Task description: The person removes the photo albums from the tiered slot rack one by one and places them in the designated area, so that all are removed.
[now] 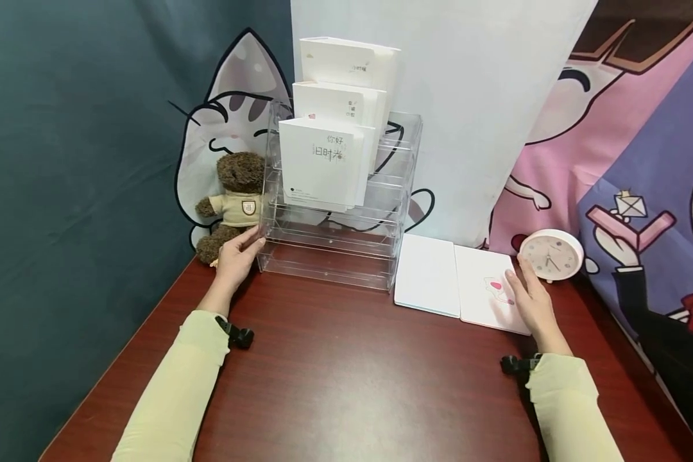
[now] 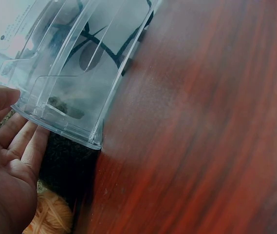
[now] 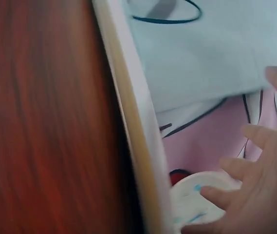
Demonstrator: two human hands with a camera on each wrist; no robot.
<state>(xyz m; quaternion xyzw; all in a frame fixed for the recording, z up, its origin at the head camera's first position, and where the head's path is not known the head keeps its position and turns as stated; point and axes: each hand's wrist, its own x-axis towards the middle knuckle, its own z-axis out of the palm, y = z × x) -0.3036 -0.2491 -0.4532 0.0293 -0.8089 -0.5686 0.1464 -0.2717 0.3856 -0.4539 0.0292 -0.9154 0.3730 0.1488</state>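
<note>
A clear plastic tiered rack (image 1: 323, 271) stands at the back of the table, holding white square books (image 1: 317, 163) in its three upper tiers. My left hand (image 1: 238, 260) is at the rack's lower left side, its fingers touching the clear side panel and its thumb by the panel's front edge. To the right of the rack lie two flat white booklets (image 1: 426, 273) side by side, the right one bearing a small pink drawing. My right hand (image 1: 534, 305) hovers at that booklet's right edge with fingers spread, holding nothing; whether it touches the booklet, I cannot tell.
A brown teddy bear (image 1: 241, 173) in a beige shirt sits behind the left hand. A round white clock (image 1: 551, 255) stands just beyond the right hand. Printed curtains hang behind the dark red wooden table (image 1: 346, 378). An orange yarn-like ball (image 2: 50, 214) shows below the left hand.
</note>
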